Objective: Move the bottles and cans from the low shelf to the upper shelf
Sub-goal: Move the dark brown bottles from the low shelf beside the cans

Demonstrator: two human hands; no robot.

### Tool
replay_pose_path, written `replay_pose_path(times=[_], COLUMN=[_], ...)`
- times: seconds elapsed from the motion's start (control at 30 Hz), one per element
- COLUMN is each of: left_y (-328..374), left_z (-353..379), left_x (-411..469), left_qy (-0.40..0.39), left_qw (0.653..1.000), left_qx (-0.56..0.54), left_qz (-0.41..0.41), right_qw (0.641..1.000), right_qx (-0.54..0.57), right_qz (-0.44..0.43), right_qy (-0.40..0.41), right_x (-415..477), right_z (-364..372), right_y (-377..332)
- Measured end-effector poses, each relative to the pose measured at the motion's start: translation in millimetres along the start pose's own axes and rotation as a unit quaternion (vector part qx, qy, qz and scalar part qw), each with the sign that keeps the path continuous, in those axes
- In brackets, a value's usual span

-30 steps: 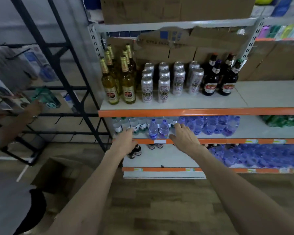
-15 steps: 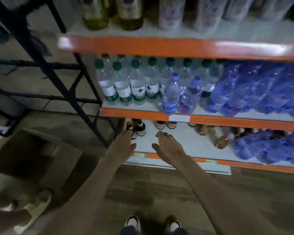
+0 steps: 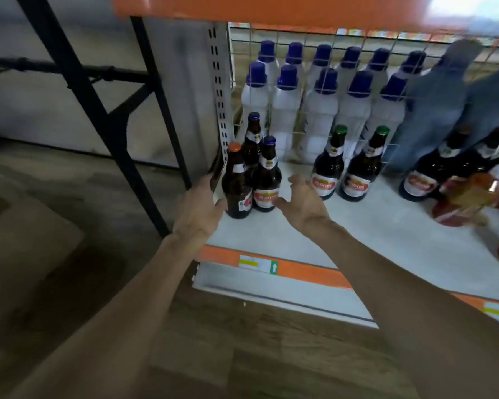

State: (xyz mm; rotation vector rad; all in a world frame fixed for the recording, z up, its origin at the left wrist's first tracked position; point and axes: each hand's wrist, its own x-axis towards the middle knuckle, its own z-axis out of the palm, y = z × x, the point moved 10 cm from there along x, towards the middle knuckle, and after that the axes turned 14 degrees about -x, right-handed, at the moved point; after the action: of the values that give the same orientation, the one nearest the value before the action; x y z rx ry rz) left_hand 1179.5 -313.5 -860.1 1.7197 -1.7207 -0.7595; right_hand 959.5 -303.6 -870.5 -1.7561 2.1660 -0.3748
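Three brown beer bottles [image 3: 267, 180] clustered at 9 o'clock end of low shelf [image 3: 329, 226]. At their 9 o'clock, left hand [image 3: 198, 208]; at 3 o'clock, right hand [image 3: 300, 201]. Both spread, grasping nothing. Glass: heavy (probably full), slick, breakable. Best grip round body, below neck.

Seven dark beer bottles [image 3: 267, 194] are standing on the shelf [image 3: 343, 226]: one orange-capped bottle [image 3: 236, 191], two blue-capped bottles [image 3: 251, 145] [image 3: 267, 174], two green-capped bottles [image 3: 329, 168] [image 3: 362, 174] and two blurred bottles [image 3: 424, 177] [image 3: 486, 156] at the right. Behind the grid [image 3: 300, 38], eleven white jugs [image 3: 320, 116] are lining up, six in the back row and five in front. Reddish bottles [image 3: 458, 208] at the far right are blurring past counting. Two price tags [image 3: 257, 264] [image 3: 494, 311] are sitting on the shelf edge. Two hands are showing, the left hand [image 3: 198, 208] and the right hand [image 3: 303, 203].
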Motion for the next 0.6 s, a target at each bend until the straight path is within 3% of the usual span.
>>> replay_pose_path(times=[0.23, 0.47, 0.6], left_y=[10.6, 29.5, 22.3], left_z=[4.0, 14.7, 16.7], left_x=[32.3, 63.0, 63.7], left_qy=[-0.016, 0.06, 0.085], left_qw=[0.998, 0.986, 0.984], left_qx=[-0.047, -0.151, -0.154], left_qz=[-0.039, -0.028, -0.041], right_qw=[1.0, 0.994, 0.99], right_qx=[0.013, 0.103, 0.135], right_qz=[0.003, -0.004, -0.004], right_qy=[0.013, 0.021, 0.032], right_x=[25.9, 69.5, 75.9], right_z=[-22.5, -28.2, -19.5], right_y=[-19.4, -33.5, -41.9])
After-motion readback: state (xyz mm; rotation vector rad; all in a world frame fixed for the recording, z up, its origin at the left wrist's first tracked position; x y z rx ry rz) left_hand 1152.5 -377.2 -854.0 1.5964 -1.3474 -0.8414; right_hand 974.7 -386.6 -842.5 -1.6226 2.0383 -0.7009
